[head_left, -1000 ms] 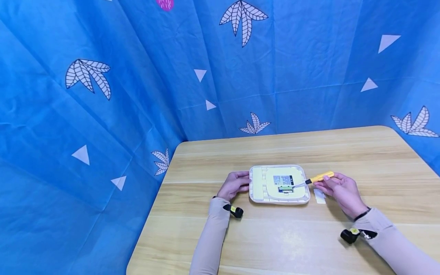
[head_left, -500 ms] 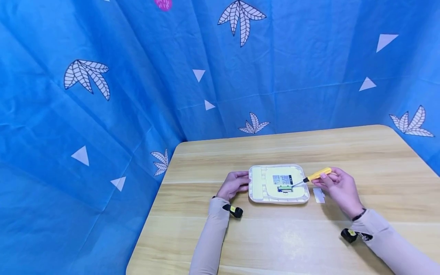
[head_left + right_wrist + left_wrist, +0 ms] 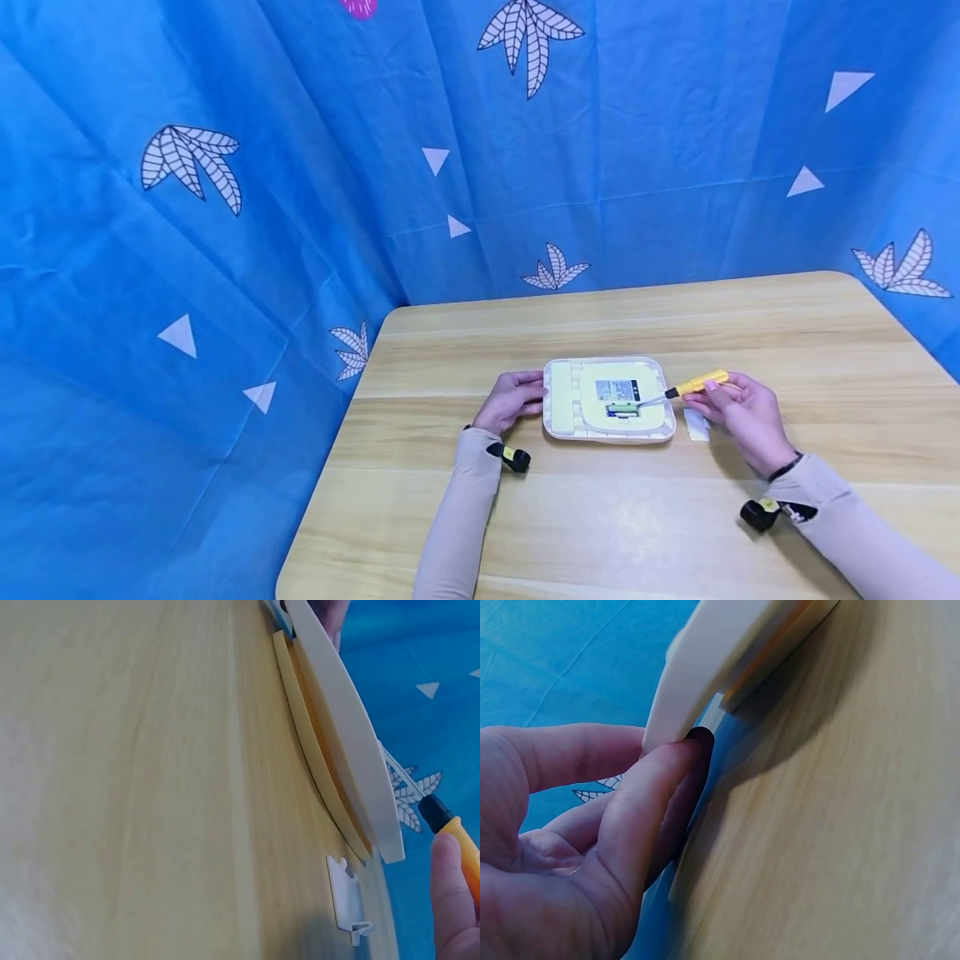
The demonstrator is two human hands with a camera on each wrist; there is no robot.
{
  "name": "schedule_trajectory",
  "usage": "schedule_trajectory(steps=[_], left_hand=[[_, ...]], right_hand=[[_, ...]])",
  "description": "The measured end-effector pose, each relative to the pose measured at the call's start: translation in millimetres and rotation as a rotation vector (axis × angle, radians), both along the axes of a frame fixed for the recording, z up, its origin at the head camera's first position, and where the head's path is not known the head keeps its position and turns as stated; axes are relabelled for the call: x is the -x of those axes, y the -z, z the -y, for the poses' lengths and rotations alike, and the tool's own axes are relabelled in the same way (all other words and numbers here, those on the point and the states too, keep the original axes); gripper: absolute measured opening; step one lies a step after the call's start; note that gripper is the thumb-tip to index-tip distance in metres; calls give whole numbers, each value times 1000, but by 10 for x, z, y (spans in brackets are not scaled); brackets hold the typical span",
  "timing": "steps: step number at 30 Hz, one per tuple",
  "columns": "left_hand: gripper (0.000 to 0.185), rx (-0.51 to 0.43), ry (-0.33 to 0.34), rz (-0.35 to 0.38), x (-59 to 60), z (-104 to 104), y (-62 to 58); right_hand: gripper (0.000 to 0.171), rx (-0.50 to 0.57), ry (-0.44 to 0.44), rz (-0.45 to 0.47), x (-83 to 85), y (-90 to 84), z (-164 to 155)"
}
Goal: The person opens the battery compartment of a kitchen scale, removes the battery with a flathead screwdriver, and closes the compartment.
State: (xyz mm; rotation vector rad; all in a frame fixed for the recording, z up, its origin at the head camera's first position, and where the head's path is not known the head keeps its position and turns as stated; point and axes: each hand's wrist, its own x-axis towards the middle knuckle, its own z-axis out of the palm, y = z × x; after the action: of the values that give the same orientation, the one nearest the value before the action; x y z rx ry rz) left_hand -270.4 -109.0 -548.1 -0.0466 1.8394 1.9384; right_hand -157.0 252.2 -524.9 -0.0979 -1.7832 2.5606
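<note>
A cream square device (image 3: 609,400) lies back-up on the wooden table (image 3: 600,517), near its middle. The left hand (image 3: 512,402) rests at the device's left edge; in the left wrist view its fingers (image 3: 641,802) curl against that edge and press it, thumb on the rim. The right hand (image 3: 738,410) sits just right of the device and pinches a yellow-handled screwdriver (image 3: 693,386), fingers closed round the handle. The screwdriver's metal shaft slants down and left over the device, its tip at the open battery slot (image 3: 622,410) below the printed label (image 3: 617,389). Something green shows in the slot. A small white cover (image 3: 697,427) lies flat on the table just right of the device, close under the right hand; the right wrist view shows it apart from the device's edge. Blue cloth (image 3: 225,208) with leaf and triangle prints hangs behind and to the left of the table.
</note>
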Motion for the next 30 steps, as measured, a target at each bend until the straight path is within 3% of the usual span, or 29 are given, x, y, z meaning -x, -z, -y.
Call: schedule_trajectory(steps=[8, 15, 30], left_hand=[[49, -1, 5, 4, -8, 5, -23], [48, -2, 6, -3, -18, 7, -52], [48, 0, 19, -3, -1, 2, -14]], right_hand=[[23, -34, 19, -24, -1, -7, 17], [22, 14, 14, -18, 30, -85, 16], [21, -52, 12, 5, -7, -69, -14]])
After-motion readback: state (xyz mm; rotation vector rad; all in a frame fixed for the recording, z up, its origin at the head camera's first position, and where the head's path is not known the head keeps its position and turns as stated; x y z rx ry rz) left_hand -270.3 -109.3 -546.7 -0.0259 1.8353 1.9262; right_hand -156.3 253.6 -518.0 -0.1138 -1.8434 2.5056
